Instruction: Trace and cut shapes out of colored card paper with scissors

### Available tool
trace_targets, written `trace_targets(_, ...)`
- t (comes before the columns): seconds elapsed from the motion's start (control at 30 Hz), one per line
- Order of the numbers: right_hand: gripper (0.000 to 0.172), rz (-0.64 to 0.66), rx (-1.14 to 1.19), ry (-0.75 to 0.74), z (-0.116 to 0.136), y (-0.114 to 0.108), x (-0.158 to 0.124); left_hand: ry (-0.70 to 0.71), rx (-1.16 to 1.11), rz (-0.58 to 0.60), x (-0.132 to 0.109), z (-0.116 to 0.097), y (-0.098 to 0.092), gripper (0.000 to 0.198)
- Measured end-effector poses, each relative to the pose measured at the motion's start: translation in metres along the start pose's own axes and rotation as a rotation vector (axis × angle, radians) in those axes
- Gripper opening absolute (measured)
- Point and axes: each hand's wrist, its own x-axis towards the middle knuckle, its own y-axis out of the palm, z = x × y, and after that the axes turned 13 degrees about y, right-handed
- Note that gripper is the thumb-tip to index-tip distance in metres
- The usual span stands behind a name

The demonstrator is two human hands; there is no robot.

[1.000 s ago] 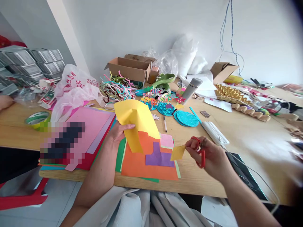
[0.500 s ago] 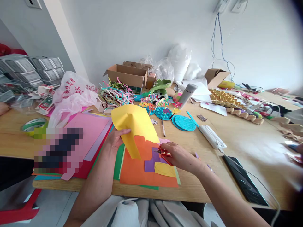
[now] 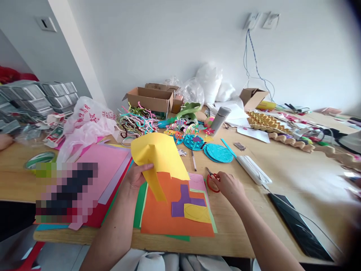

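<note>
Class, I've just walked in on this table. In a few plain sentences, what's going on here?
A person is at a wooden table with coloured paper. The left hand holds up a creased yellow sheet. The right hand is at the red scissors, though how firmly it grips them is unclear. A smaller yellow piece with a curved line drawn on it lies partly over purple paper, both on an orange sheet.

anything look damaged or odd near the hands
Yes: the yellow sheet in the left hand is creased, its lower edge uneven and notched. The purple scrap, partly under a small yellow piece, has an irregular outline.
</note>
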Motion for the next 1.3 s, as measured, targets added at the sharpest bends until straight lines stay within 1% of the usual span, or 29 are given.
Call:
trace_targets(0.1, 0.035, -0.011, -0.025, -0.014, 0.004, -0.002, -0.002, -0.017, -0.017, 0.027, 0.0, 0.001, -0.001, 0.052)
trace_targets(0.17, 0.035, -0.041, -0.007, -0.031, 0.005, -0.004, -0.005, -0.033, -0.023, 0.04, -0.001, 0.001, 0.001, 0.053)
trace_targets(0.2, 0.037, -0.04, 0.053, -0.048, 0.007, -0.005, -0.007, -0.043, -0.022, 0.047, -0.002, 0.001, 0.002, 0.052)
trace_targets(0.23, 0.042, -0.003, 0.165, -0.066, 0.01, -0.007, -0.009, -0.05, -0.02, 0.052, -0.003, 0.001, 0.004, 0.052)
trace_targets(0.27, 0.046, 0.079, 0.328, -0.088, 0.013, -0.008, -0.013, -0.06, -0.019, 0.063, -0.005, 0.0, 0.006, 0.051)
trace_targets(0.3, 0.051, 0.209, 0.527, -0.119, 0.017, -0.01, -0.016, -0.072, -0.017, 0.08, -0.006, 0.001, 0.008, 0.051)
trace_targets(0.37, 0.06, 0.541, 0.919, -0.184, 0.028, -0.013, -0.025, -0.099, -0.012, 0.13, -0.009, 0.001, 0.014, 0.051)
trace_targets(0.4, 0.062, 0.684, 1.068, -0.212, 0.034, -0.015, -0.03, -0.11, -0.008, 0.162, -0.011, 0.001, 0.017, 0.052)
trace_targets(0.43, 0.063, 0.787, 1.173, -0.231, 0.04, -0.016, -0.034, -0.115, -0.006, 0.196, -0.012, 0.002, 0.02, 0.054)
trace_targets(0.47, 0.061, 0.858, 1.245, -0.254, 0.045, -0.018, -0.038, -0.113, -0.001, 0.231, -0.013, 0.001, 0.022, 0.055)
trace_targets(0.53, 0.051, 0.924, 1.332, -0.271, 0.054, -0.023, -0.043, -0.09, 0.021, 0.294, -0.015, -0.001, 0.027, 0.056)
trace_targets(0.6, 0.04, 0.94, 1.387, -0.275, 0.059, -0.029, -0.046, -0.074, 0.063, 0.334, -0.018, -0.006, 0.03, 0.056)
trace_targets(0.67, 0.035, 0.906, 1.44, -0.273, 0.061, -0.035, -0.048, -0.086, 0.106, 0.331, -0.022, -0.013, 0.03, 0.055)
trace_targets(0.77, 0.035, 0.768, 1.48, -0.283, 0.062, -0.046, -0.054, -0.142, 0.149, 0.248, -0.031, -0.027, 0.027, 0.05)
trace_targets(0.83, 0.036, 0.674, 1.442, -0.28, 0.064, -0.054, -0.06, -0.181, 0.171, 0.172, -0.037, -0.037, 0.023, 0.047)
trace_targets(0.87, 0.038, 0.644, 1.413, -0.282, 0.065, -0.058, -0.063, -0.185, 0.182, 0.137, -0.04, -0.041, 0.021, 0.048)
trace_targets(0.93, 0.046, 0.612, 1.371, -0.309, 0.07, -0.064, -0.07, -0.15, 0.2, 0.097, -0.045, -0.048, 0.016, 0.05)
trace_targets(1.03, 0.059, 0.615, 1.313, -0.372, 0.081, -0.069, -0.076, -0.057, 0.24, 0.102, -0.053, -0.055, 0.009, 0.051)
trace_targets(1.13, 0.062, 0.619, 1.255, -0.42, 0.094, -0.067, -0.077, -0.006, 0.307, 0.063, -0.06, -0.06, -0.001, 0.057)
trace_targets(1.23, 0.06, 0.662, 1.234, -0.484, 0.109, -0.062, -0.077, 0.024, 0.339, -0.012, -0.065, -0.065, -0.015, 0.074)
trace_targets(1.3, 0.059, 0.678, 1.237, -0.503, 0.121, -0.058, -0.075, 0.014, 0.341, -0.092, -0.068, -0.069, -0.025, 0.086)
